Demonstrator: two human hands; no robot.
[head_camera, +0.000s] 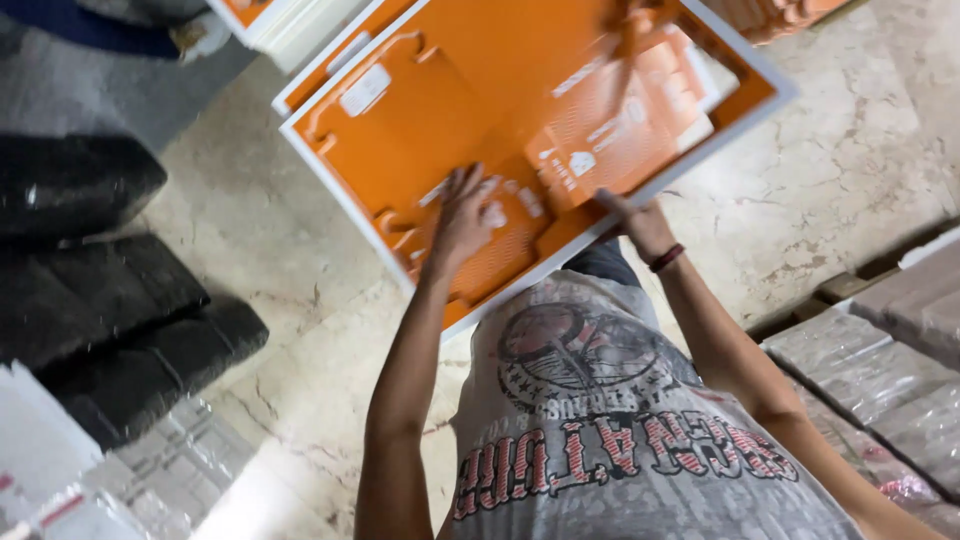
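so this is looking straight down at a person in a grey printed t-shirt (610, 420), both bare arms reaching forward to one big flat orange board (480, 90) with a white edge. the board sits tilted over the pale stone floor (850, 170), right in front of the person's body.

left hand (465, 215) lies flat on top of the orange face near the board's closer edge, fingers spread fairly wide, pressing rather than gripping. right hand (640, 225) is at the same near edge a bit further along, and it looks curled onto the white rim, but the fingers are mostly hidden so i can't tell how tight the hold is. there's one dark band (667, 258) on that wrist.

on the board itself i count two cut-out shapes with rounded notches, plus some smaller orange printed cards (620, 130) lying on it, blurry, maybe two or three, can't say for sure.

behind it there are at least two more orange boards with white edges (320, 70), stacked or overlapping.

off to one side, three black bundles (110, 300) wrapped in shiny plastic. other side, several greyish wrapped packs (880, 370) in a row, looks like four or so.
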